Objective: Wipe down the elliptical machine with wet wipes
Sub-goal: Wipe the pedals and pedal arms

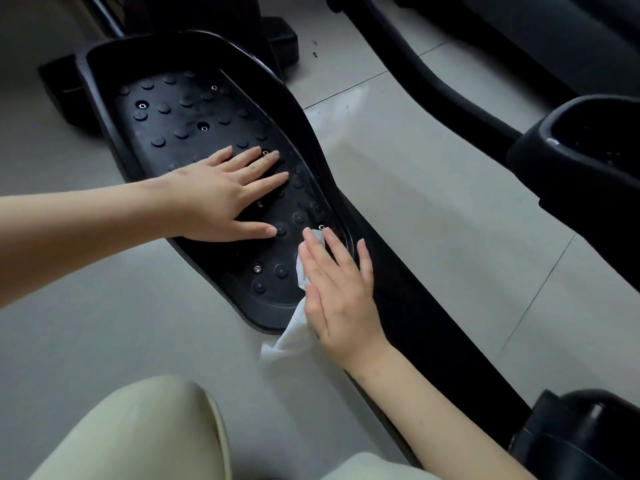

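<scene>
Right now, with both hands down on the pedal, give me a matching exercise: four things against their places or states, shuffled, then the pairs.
Things:
1 left hand
2 right hand
3 wet wipe
4 second pedal

States:
A under a flat hand, tail trailing off the near pedal
B at the right edge of the view, untouched
C flat on the near pedal, holding nothing
D pressing the wet wipe down

Pairs: 1-C, 2-D, 3-A, 4-B

Soft, dim daylight, seemingly from beyond the right hand (341,296); pale glare on the floor (398,157) there; black pedal (180,116) under the left hand (214,199) loses detail; edges bend
</scene>
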